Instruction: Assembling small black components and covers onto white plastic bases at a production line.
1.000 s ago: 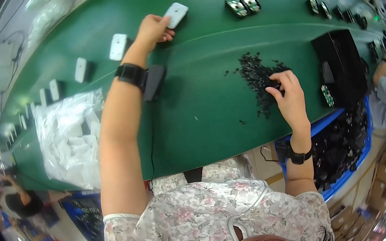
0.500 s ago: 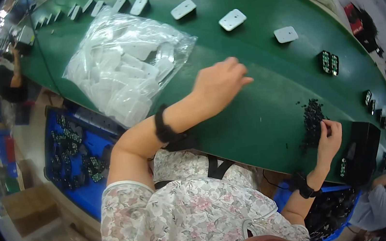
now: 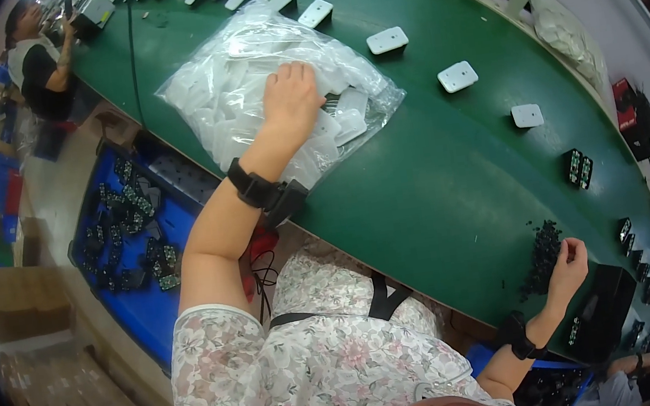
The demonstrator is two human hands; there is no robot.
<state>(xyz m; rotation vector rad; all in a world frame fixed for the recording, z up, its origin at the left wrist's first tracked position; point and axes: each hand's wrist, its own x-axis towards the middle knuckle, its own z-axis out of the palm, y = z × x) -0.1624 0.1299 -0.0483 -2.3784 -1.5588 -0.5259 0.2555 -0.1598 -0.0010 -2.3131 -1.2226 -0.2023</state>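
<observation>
My left hand (image 3: pixel 294 102) is over a clear plastic bag (image 3: pixel 222 138) of white flat pieces. Its fingers bend a little, the thumb stands apart, and I see nothing held; whether it presses on the bag is hard to tell. At the right, my right hand (image 3: pixel 568 269) has thumb and fingers pinched together beside a loose pile of small black pieces (image 3: pixel 543 252). Whatever the pinch holds is too small to make out. A black box (image 3: pixel 605 302) stands just right of that hand.
White-topped blocks (image 3: pixel 457 77) form a curved row along the green table (image 3: pixel 413 183). Black housings with green circuit boards (image 3: pixel 579 169) continue it at the right. A blue bin (image 3: pixel 181 234) of similar housings is at the left. One co-worker (image 3: pixel 44 67) is far left, another's arm lower right.
My left hand has moved left from above the bare table to the bag. My right hand stays pinched by the black pile. The whole view has shifted.
</observation>
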